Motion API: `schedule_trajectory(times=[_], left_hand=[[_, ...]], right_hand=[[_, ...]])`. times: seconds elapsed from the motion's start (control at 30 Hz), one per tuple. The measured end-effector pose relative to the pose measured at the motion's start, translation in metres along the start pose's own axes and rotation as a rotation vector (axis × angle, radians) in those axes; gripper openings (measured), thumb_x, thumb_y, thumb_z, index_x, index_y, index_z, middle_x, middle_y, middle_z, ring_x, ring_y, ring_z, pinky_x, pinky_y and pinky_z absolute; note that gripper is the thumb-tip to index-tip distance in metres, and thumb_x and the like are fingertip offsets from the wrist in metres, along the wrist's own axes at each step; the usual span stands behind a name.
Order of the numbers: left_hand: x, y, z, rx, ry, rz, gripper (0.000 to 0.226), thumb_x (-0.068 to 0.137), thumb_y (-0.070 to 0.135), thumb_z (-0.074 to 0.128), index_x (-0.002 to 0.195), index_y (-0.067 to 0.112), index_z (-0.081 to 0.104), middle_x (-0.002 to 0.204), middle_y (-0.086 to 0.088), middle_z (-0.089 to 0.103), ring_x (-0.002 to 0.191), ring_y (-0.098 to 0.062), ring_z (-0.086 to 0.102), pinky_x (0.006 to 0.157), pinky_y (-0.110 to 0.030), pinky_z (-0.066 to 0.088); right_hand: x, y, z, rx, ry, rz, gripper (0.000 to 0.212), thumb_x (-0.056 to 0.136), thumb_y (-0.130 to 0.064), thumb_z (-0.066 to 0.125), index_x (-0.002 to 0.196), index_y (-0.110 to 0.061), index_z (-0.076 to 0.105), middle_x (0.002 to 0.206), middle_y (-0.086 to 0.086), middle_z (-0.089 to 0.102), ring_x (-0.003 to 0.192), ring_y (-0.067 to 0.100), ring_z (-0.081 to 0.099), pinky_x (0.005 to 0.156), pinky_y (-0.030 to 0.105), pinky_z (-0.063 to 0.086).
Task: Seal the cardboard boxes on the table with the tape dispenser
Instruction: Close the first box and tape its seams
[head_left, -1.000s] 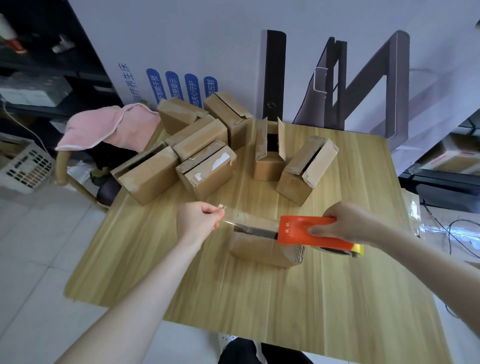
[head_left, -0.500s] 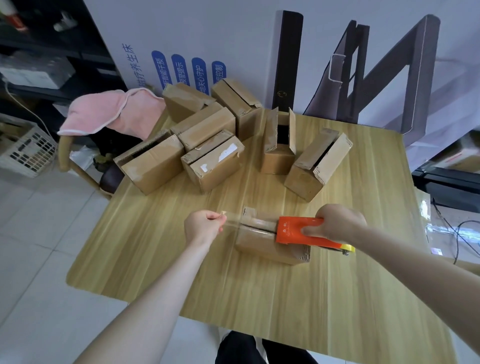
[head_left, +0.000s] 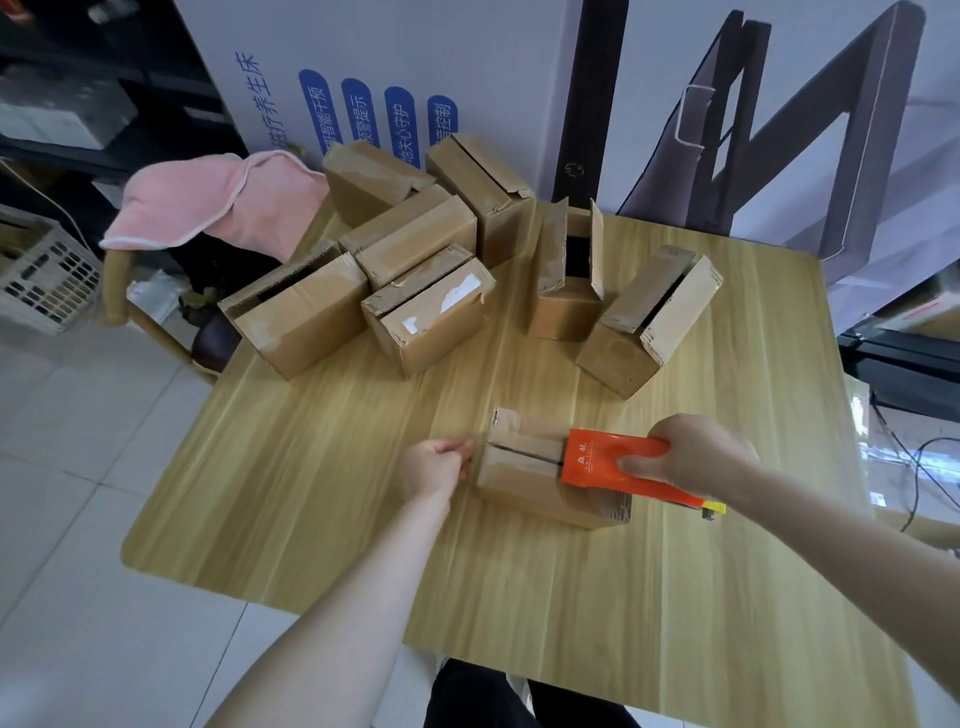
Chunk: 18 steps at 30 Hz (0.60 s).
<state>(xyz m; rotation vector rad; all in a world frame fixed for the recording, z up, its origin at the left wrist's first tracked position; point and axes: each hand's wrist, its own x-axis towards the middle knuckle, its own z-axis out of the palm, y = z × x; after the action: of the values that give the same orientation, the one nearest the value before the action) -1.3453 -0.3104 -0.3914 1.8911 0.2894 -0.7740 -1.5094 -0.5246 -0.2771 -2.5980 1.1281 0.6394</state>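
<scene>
Wooden worktop (head_left: 675, 597), mid-seal: our right hand (head_left: 696, 457) closes its grip round the orange tape dispenser (head_left: 597, 460) atop the box (head_left: 524, 488), at its right end. Our left hand (head_left: 434, 467) pinches what appears to be the tape end (head_left: 474, 448) at the box's left end. The seam runs lengthwise between them.

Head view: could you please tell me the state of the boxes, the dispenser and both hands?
Near box, flaps folded shut, seam gap showing.
Tape dispenser, lying on the near box, gripped.
Right hand, grips the tape dispenser.
Left hand, fingers curled at the near box's left end; what they pinch is unclear.
Upright box, flaps standing open.
Tilted box, tipped, flaps ajar.
</scene>
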Motion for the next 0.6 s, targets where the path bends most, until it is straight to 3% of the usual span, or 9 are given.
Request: schedule_trajectory(times=[0.13,0.2,0.3,0.43,0.53,0.6], left_hand=[[0.000,-0.008,0.003,0.180,0.009,0.080,0.020,0.081,0.037,0.072,0.093,0.022,0.076,0.067,0.010,0.071,0.057,-0.014,0.067,0.068,-0.031,0.055],[-0.001,-0.004,0.002,0.406,0.014,0.148,0.027,0.084,0.046,0.065,0.099,0.026,0.075,0.078,0.011,0.073,0.068,-0.015,0.069,0.066,-0.028,0.053],[-0.003,0.005,-0.001,0.657,0.093,0.185,0.043,0.088,0.051,0.057,0.117,0.019,0.065,0.107,0.001,0.071,0.094,-0.024,0.065,0.068,-0.029,0.045],[-0.017,0.011,-0.001,0.355,0.150,0.301,0.042,0.099,0.035,0.045,0.133,0.013,0.055,0.127,-0.005,0.064,0.118,-0.024,0.057,0.091,-0.031,0.042],[-0.037,0.011,0.019,0.227,-0.018,0.339,0.045,0.102,0.034,0.039,0.138,0.010,0.048,0.140,-0.005,0.053,0.130,-0.020,0.047,0.102,-0.026,0.034],[-0.047,0.005,0.033,0.224,-0.119,0.325,0.049,0.102,0.034,0.037,0.143,0.007,0.040,0.144,-0.007,0.047,0.133,-0.022,0.043,0.099,-0.022,0.030]], right_hand=[[0.001,0.000,-0.001,0.006,-0.008,0.002,0.043,0.075,-0.069,0.059,0.083,-0.028,0.065,0.077,-0.013,0.061,0.069,0.004,0.055,0.052,0.024,0.036],[0.001,-0.001,-0.001,0.008,-0.011,0.001,0.043,0.076,-0.070,0.059,0.084,-0.028,0.065,0.077,-0.013,0.061,0.069,0.004,0.055,0.053,0.024,0.038],[0.000,-0.001,-0.002,0.014,-0.021,0.001,0.042,0.076,-0.069,0.059,0.084,-0.028,0.065,0.077,-0.013,0.060,0.069,0.004,0.055,0.053,0.024,0.037],[-0.001,0.000,-0.001,0.036,-0.027,0.004,0.041,0.076,-0.068,0.059,0.083,-0.028,0.064,0.078,-0.014,0.059,0.070,0.004,0.055,0.052,0.023,0.036],[0.000,0.000,-0.001,0.049,-0.023,0.005,0.041,0.075,-0.069,0.059,0.083,-0.029,0.064,0.078,-0.014,0.059,0.070,0.003,0.055,0.051,0.023,0.036],[0.000,0.001,-0.001,0.061,-0.024,0.008,0.041,0.074,-0.069,0.060,0.082,-0.029,0.064,0.078,-0.014,0.058,0.070,0.003,0.054,0.051,0.023,0.036]])
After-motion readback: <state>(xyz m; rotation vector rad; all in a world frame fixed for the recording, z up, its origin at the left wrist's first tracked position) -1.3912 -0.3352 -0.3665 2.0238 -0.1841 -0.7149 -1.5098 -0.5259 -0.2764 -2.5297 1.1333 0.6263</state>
